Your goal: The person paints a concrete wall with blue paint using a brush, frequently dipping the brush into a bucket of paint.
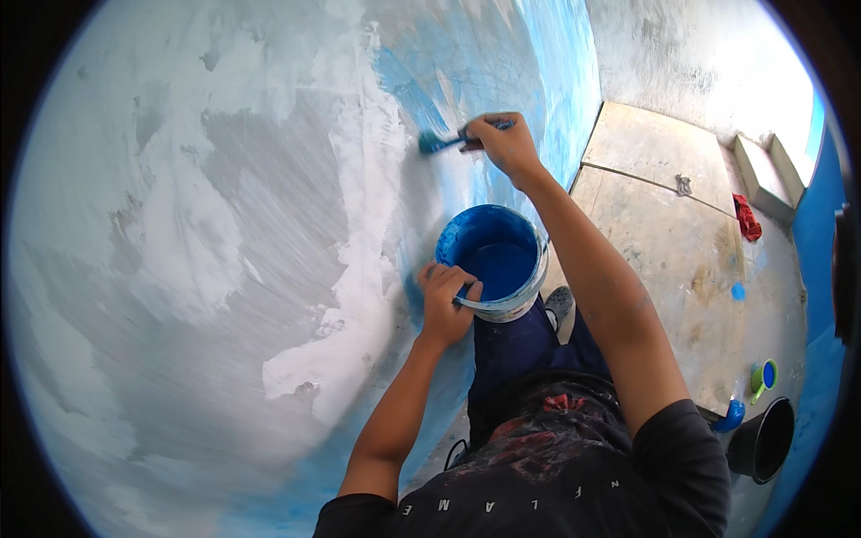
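My right hand [498, 143] grips a paintbrush [430, 141], its blue bristles at or close to the grey and white wall [224, 224], which has streaky light blue paint along its right part and bottom. Whether the bristles touch the wall is hard to tell. Below, my left hand [446, 296] holds the near left rim of a white bucket [498, 305] with deep blue paint [498, 263] inside and blue smeared around its interior. The bucket is above my legs, beside the wall.
Stained boards [655, 269] cover part of the floor at right. Along that side are a red cloth [747, 217], low pale blocks [762, 175], a small green container [764, 381], a blue plastic object [731, 417] and a black bucket [760, 439]. A blue wall [812, 269] borders the far right.
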`<move>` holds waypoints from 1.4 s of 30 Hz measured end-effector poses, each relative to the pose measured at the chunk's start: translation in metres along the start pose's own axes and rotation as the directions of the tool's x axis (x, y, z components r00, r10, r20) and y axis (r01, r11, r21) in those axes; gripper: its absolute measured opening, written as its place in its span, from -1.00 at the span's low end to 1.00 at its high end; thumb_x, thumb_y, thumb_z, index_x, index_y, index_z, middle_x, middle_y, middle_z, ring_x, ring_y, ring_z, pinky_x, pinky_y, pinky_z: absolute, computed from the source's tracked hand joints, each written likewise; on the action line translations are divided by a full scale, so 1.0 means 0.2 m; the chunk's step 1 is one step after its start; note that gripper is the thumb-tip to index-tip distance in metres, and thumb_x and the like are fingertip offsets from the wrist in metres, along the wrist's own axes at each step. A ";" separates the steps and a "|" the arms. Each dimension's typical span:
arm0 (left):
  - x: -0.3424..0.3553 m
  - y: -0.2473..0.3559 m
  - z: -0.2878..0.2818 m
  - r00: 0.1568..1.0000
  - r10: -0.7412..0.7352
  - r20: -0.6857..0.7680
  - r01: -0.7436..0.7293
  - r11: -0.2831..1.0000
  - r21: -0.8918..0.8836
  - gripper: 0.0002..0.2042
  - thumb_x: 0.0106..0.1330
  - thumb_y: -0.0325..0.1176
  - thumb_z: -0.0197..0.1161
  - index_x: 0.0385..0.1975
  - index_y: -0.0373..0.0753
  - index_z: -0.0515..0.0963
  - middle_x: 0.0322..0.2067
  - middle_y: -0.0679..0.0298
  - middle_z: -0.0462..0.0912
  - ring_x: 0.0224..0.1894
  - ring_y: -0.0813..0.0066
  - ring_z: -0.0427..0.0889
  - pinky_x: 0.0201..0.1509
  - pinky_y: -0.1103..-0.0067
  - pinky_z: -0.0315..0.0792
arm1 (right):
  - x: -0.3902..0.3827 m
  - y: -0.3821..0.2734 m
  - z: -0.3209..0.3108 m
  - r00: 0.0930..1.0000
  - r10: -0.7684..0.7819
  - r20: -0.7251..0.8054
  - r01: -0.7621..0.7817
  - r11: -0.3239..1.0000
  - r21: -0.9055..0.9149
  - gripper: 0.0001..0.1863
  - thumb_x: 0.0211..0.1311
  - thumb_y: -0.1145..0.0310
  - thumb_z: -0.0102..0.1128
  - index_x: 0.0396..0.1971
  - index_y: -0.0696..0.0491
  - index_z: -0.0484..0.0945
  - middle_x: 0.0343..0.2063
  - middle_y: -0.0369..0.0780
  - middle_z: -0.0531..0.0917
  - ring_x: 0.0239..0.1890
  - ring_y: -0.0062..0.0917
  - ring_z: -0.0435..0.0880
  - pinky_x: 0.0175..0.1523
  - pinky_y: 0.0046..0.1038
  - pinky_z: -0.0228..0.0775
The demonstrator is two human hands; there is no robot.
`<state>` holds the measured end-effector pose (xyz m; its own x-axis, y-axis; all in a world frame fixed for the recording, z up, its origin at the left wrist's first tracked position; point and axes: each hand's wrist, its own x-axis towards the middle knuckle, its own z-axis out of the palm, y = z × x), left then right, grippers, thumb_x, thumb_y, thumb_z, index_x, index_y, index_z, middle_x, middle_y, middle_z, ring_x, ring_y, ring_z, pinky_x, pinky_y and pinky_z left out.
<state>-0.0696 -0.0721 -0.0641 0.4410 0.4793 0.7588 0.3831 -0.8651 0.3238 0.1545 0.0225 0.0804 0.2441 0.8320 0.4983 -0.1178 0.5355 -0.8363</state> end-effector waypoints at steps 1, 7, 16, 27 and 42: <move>0.00 0.02 0.02 1.000 -0.012 -0.021 0.012 1.000 -0.010 -0.88 0.29 -0.36 0.35 -0.42 -0.24 0.61 -0.43 0.26 0.62 -0.25 0.23 0.56 0.31 0.25 0.17 | 0.00 0.00 -0.04 0.997 0.056 0.060 -0.048 0.991 -0.128 -0.74 0.19 0.39 0.30 -0.34 0.31 0.76 -0.42 -0.07 0.79 -0.36 -0.39 0.84 -0.17 -0.48 0.61; 0.03 0.08 0.05 0.999 -0.015 -0.042 0.014 1.000 -0.015 -0.86 0.29 -0.34 0.34 -0.48 -0.24 0.61 -0.45 0.26 0.63 -0.23 0.23 0.55 0.33 0.23 0.17 | 0.12 -0.15 -0.06 0.990 0.009 0.138 0.021 0.976 -0.216 -0.78 0.30 0.46 0.32 -0.23 0.35 0.74 -0.26 -0.02 0.79 -0.21 -0.34 0.83 0.07 -0.44 0.69; -0.01 0.05 0.03 0.998 -0.047 -0.051 0.047 0.999 0.004 -0.88 0.26 -0.36 0.34 -0.46 -0.23 0.62 -0.43 0.26 0.61 -0.19 0.23 0.55 0.32 0.22 0.18 | 0.06 -0.02 0.04 0.979 -0.203 -0.002 0.202 0.979 -0.026 -0.74 0.31 0.41 0.30 -0.22 0.33 0.76 -0.34 -0.09 0.80 -0.22 -0.48 0.80 0.00 -0.50 0.61; 0.01 0.05 0.07 0.996 -0.060 -0.070 0.059 0.998 -0.011 -0.88 0.22 -0.37 0.37 -0.48 -0.23 0.62 -0.44 0.28 0.62 -0.19 0.24 0.57 0.36 0.21 0.16 | 0.12 0.01 -0.07 0.992 -0.009 0.128 0.040 0.970 -0.241 -0.74 0.27 0.41 0.30 -0.25 0.33 0.76 -0.41 -0.08 0.80 -0.30 -0.39 0.83 -0.12 -0.42 0.62; -0.01 0.00 0.08 0.993 -0.037 -0.109 0.035 0.999 -0.023 -0.90 0.25 -0.38 0.36 -0.45 -0.22 0.63 -0.42 0.30 0.62 -0.19 0.25 0.54 0.36 0.20 0.17 | 0.04 0.58 -0.44 0.951 0.285 -0.119 -0.298 0.949 -0.107 -0.78 0.21 0.49 0.21 -0.31 0.34 0.73 -0.32 -0.03 0.77 -0.31 -0.33 0.81 -0.05 -0.37 0.70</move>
<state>-0.0585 -0.0707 -0.0749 0.3352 0.4919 0.8036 0.3792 -0.8512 0.3628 0.2275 0.0791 -0.0331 0.3134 0.9266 0.2079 -0.0815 0.2443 -0.9663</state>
